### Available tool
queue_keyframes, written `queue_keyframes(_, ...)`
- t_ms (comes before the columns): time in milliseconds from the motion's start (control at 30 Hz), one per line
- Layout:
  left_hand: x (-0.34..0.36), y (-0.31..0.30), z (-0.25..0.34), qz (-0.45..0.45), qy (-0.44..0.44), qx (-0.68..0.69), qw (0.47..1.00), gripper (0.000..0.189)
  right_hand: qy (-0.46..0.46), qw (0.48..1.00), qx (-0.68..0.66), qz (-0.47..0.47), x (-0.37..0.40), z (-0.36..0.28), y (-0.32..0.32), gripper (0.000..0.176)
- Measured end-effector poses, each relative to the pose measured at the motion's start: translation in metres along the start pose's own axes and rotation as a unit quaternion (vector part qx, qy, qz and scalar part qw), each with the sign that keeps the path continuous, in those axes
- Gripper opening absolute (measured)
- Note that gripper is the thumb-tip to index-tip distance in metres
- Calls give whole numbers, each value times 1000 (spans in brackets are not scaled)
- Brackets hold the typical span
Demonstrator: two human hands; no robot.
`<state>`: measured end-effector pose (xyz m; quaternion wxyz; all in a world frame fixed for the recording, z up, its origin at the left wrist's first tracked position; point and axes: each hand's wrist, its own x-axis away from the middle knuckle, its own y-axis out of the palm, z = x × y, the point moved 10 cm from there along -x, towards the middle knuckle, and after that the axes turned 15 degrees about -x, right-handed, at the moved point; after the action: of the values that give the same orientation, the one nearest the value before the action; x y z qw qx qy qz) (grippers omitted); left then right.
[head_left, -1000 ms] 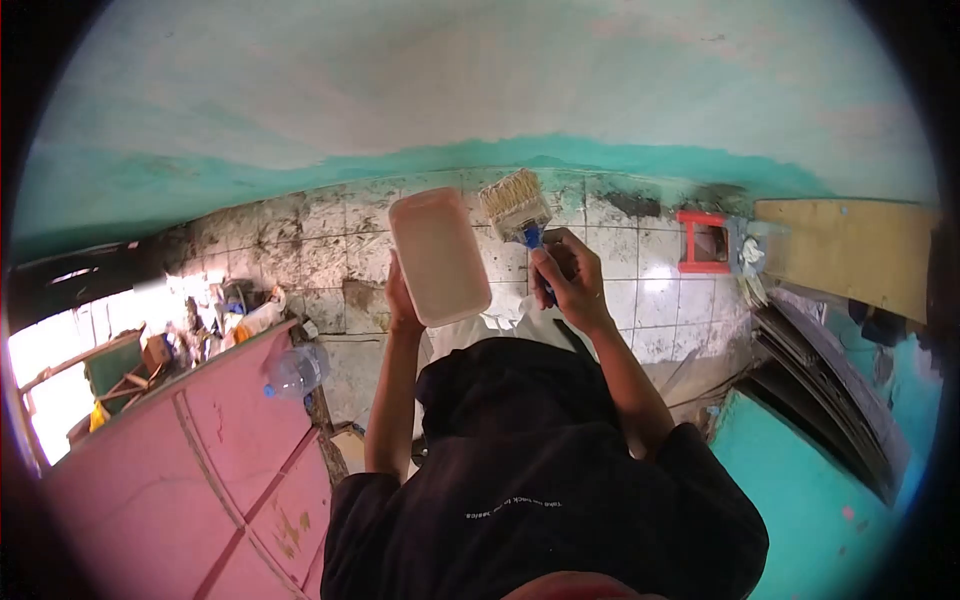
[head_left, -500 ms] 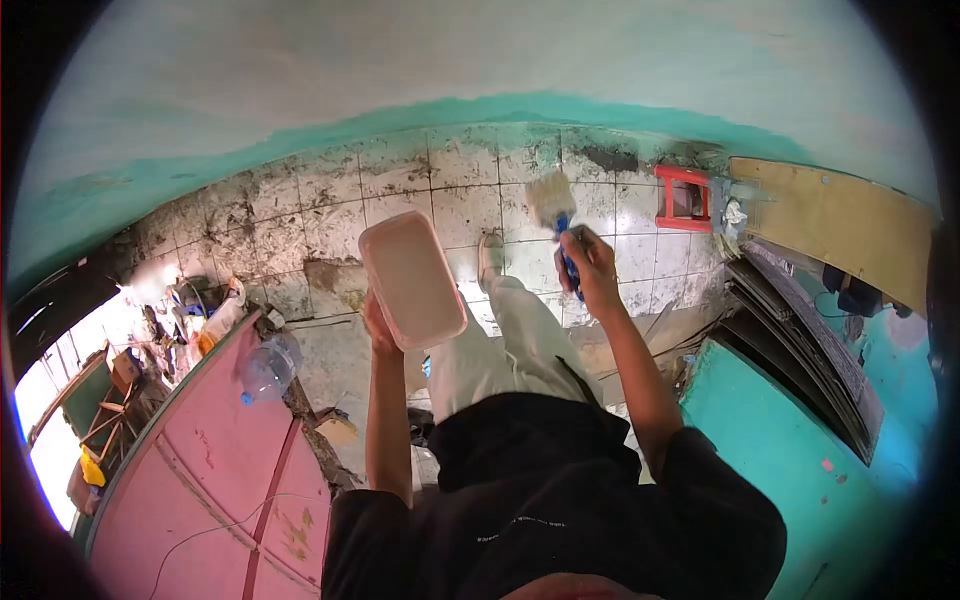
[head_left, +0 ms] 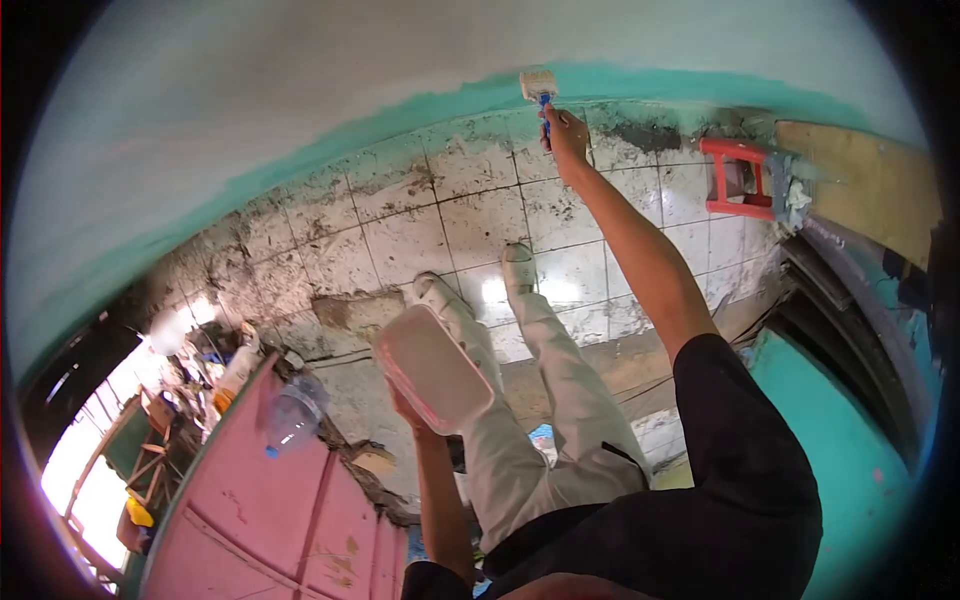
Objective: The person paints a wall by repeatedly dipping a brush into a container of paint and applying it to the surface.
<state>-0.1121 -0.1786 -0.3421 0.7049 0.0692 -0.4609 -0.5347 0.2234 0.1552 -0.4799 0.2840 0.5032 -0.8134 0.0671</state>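
Note:
My left hand point(head_left: 408, 405) grips a rectangular plastic tub point(head_left: 432, 370) by its side, fingers partly hidden beneath it. Pale, whitish paint covers the inside of the tub. In my right hand point(head_left: 566, 135) is a paintbrush point(head_left: 545, 103) with a blue handle, fingers wrapped around it. Its broad, pale bristles overlap the unpainted green strip low on the wall point(head_left: 420, 110). Above that strip the wall is whitish. My right arm is stretched out forward, while the tub stays close over my legs.
Dirty white tiles point(head_left: 480, 225) cover the floor under my feet. A red plastic stool point(head_left: 740, 178) stands at the right by a tan board point(head_left: 860, 185). On the left, a clear plastic bottle point(head_left: 297, 412) lies on a pink panel point(head_left: 250, 500), near piled clutter.
My right hand has reached forward, bringing the brush from over the floor up to the wall's green strip. The tub has shifted slightly right and nearer my body as the view turned.

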Motion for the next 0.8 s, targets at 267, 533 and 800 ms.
queue_keyframes(267,-9,-3,-28,22,-17,73,997,65,-182,980,2,-78,70,-157,27,34)
queue_keyframes(533,-14,-65,-43,79,-14,-96,992,57,-173,976,-43,-126,10,-62,33,32)
queue_keyframes(800,-25,-64,-31,48,4,-132,990,50,65,995,67,-20,-68,54,-45,32)
